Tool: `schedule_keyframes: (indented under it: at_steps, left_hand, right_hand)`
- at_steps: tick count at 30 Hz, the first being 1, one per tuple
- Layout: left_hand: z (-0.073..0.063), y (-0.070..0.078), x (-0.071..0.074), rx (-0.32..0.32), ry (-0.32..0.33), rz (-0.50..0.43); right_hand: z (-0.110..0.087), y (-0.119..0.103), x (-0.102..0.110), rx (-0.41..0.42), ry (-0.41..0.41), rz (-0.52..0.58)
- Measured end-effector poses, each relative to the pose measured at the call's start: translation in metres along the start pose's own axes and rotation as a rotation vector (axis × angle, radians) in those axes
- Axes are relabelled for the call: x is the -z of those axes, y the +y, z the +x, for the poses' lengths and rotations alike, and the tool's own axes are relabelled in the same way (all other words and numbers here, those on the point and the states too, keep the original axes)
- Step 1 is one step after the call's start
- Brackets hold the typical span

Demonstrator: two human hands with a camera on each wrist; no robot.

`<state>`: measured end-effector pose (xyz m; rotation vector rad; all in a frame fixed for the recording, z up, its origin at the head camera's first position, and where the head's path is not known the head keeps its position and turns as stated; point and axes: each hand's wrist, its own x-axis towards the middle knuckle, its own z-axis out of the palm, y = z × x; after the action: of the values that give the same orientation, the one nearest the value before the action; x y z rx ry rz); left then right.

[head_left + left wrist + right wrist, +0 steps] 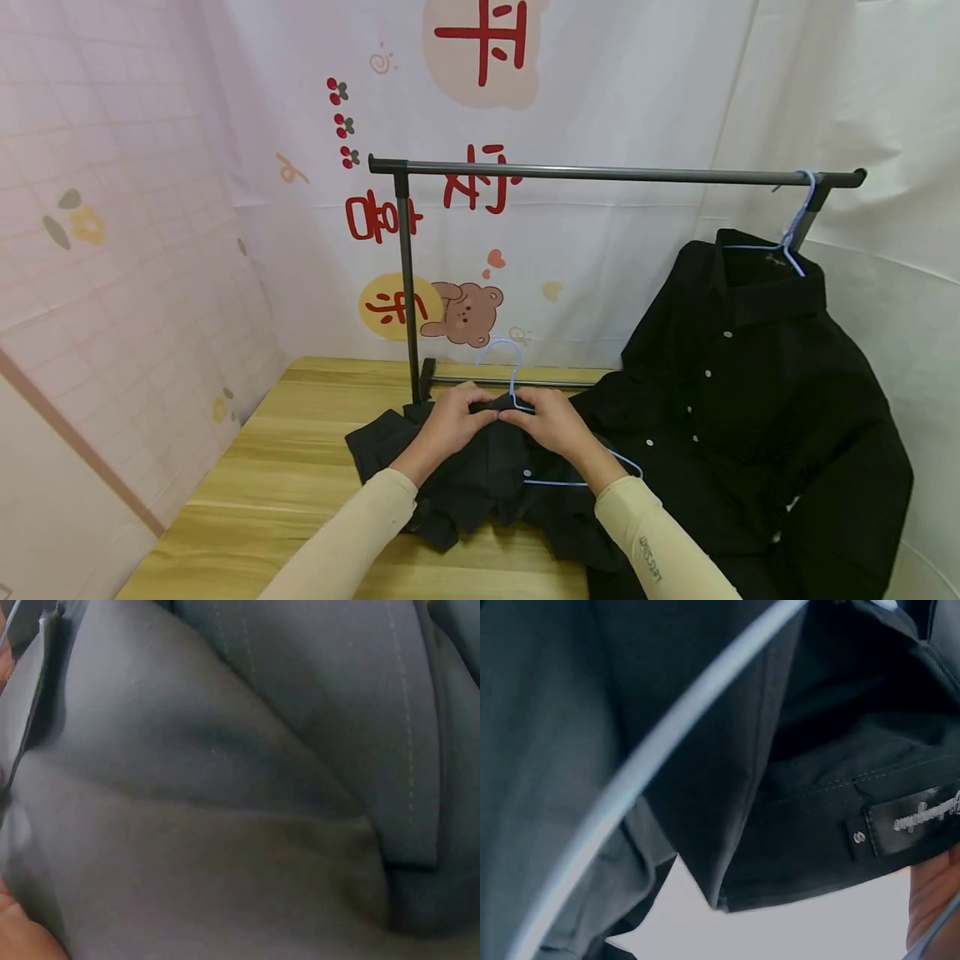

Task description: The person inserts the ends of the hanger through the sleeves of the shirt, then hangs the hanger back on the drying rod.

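Note:
A black shirt lies bunched on the wooden table, and a thin light-blue hanger is partly in it. The hanger's hook stands up above the collar, while its lower bar shows over the cloth. My left hand pinches the collar just left of the hook. On the other side, my right hand pinches the collar close to the hanger's neck. Dark cloth fills the left wrist view. In the right wrist view, the collar's inside shows a label, with the blurred hanger wire crossing in front.
A dark metal clothes rack stands behind the hands. From its right end hangs another black buttoned shirt on a blue hanger, its lower part beside the table shirt. A printed white curtain covers the wall behind the wooden table.

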<state>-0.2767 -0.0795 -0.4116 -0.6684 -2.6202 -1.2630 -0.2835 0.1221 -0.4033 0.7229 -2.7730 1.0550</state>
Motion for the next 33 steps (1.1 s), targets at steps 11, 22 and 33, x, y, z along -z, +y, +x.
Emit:
schedule_keyframes:
  at_steps: [11, 22, 33]
  left_hand:
    - [-0.018, -0.036, 0.029, 0.222, -0.116, -0.061]
    - [-0.048, -0.069, 0.062, 0.339, -0.078, -0.097]
    - [-0.067, -0.072, 0.055, 0.354, -0.008, -0.099]
  right_hand:
    - [-0.023, 0.009, 0.011, -0.232, 0.109, 0.025]
    - [-0.03, 0.026, 0.031, -0.237, 0.166, 0.011]
    - [-0.03, 0.032, 0.046, -0.215, 0.261, -0.016]
